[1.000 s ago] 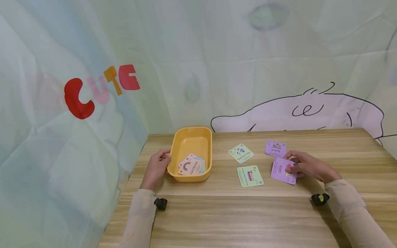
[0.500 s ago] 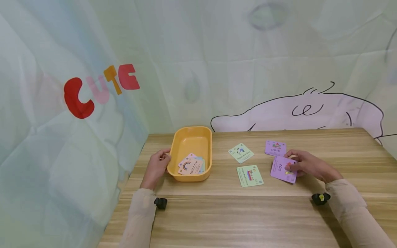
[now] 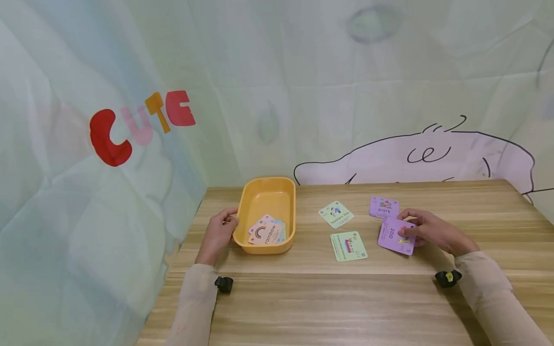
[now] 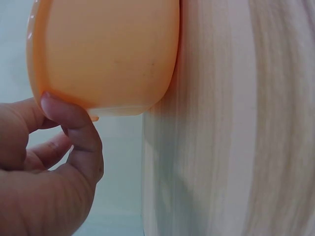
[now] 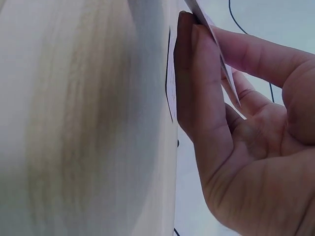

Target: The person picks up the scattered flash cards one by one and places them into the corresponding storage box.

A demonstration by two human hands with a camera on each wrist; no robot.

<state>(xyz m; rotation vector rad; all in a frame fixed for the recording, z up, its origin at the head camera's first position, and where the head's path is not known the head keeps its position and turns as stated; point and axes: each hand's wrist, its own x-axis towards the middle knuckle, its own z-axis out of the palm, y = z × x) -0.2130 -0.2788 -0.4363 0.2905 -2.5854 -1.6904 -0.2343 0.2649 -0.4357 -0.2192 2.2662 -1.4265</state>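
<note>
My left hand (image 3: 218,235) pinches the rim of a yellow plastic tray (image 3: 292,211) at its near left side; in the left wrist view the thumb presses the tray's outer wall (image 4: 113,54). Several picture cards lie inside, a rainbow card (image 3: 267,233) on top. On the right, my right hand (image 3: 433,231) pinches a purple zoo card (image 3: 389,238), thumb on its face and fingers beneath. In the right wrist view this card (image 5: 230,81) stands tilted above the table, and another card (image 5: 171,78) lies beneath the fingers. A purple park card (image 3: 384,206) lies just behind.
Two green cards lie between tray and right hand: a Teachers' Day card (image 3: 336,214) and a Dragon Boat Festival card (image 3: 348,246). The wooden table (image 3: 329,307) ends at a printed cloth backdrop (image 3: 268,96) behind and to the left.
The zoo card has lifted and tilted slightly in my right hand. My left hand and the tray have stayed in place.
</note>
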